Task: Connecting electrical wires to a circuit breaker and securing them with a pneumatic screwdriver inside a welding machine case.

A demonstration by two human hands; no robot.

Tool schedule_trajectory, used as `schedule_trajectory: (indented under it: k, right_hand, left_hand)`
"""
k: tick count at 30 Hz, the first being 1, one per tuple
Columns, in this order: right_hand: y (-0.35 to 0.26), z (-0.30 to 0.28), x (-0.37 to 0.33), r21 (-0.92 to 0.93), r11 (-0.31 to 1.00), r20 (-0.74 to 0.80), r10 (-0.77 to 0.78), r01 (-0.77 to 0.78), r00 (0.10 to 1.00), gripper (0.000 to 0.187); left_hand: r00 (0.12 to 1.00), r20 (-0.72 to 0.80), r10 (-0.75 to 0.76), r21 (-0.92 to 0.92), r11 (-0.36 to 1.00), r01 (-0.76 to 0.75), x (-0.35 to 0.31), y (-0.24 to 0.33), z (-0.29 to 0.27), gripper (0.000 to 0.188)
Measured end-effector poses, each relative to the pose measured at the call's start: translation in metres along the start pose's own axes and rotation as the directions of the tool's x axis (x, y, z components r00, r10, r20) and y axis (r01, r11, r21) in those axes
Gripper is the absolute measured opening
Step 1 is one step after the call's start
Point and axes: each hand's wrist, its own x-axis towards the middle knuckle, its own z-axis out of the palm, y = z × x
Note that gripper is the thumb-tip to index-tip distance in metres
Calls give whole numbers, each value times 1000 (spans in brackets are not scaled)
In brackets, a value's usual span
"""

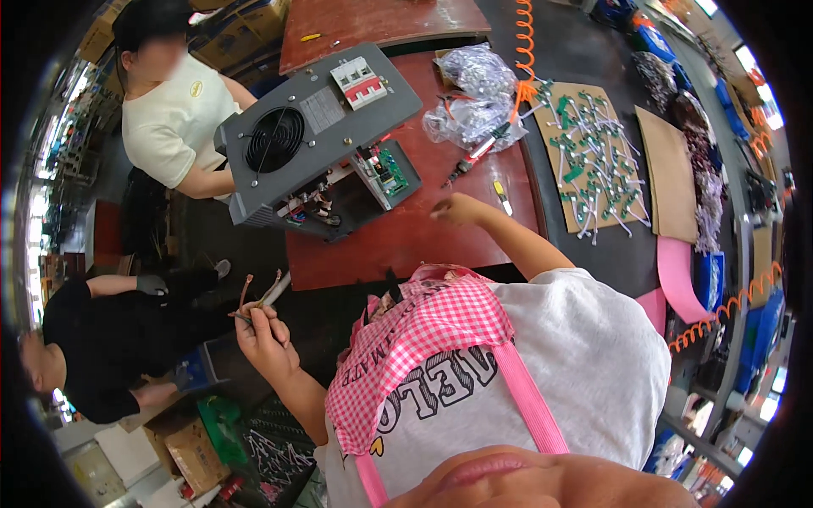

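Observation:
My left hand [269, 340] is closed round a thick pale cable [275, 290] with bare copper wire ends sticking up past the fingers. It is held off the red table's near left corner. My right hand [457, 211] is over the red tabletop [373, 264], and its smeared fingertips do not show whether they are closed. Just beyond it lies a red and black power screwdriver [478, 157]. A yellow-handled tool [502, 196] rests to its right. On the table's left side stands a dark grey machine casing [309, 127] with a round fan grille, a breaker and a green circuit board [388, 173] showing.
Behind the screwdriver sits a clear plastic bag [476, 80], beside an orange coiled hose [525, 38]. Cardboard [593, 157] at the right carries several green and white parts. One person [174, 110] stands beyond the casing; another in black [118, 339] is at the left.

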Motion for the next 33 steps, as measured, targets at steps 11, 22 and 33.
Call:
schedule_trajectory:
  k: [11,22,33]
  right_hand:
    - [152,-35,127,915,403,-329,705,27,628,50]
    - [126,-37,113,929,369,-309,731,29,608,64]
    - [136,-30,114,905,425,-359,727,26,585,50]
  left_hand:
    - [958,246,148,455,855,-249,35,119,109,3]
    - [901,420,-108,730,629,-265,136,126,235,15]
    - [876,444,-190,697,688,-204,170,48,258,18]
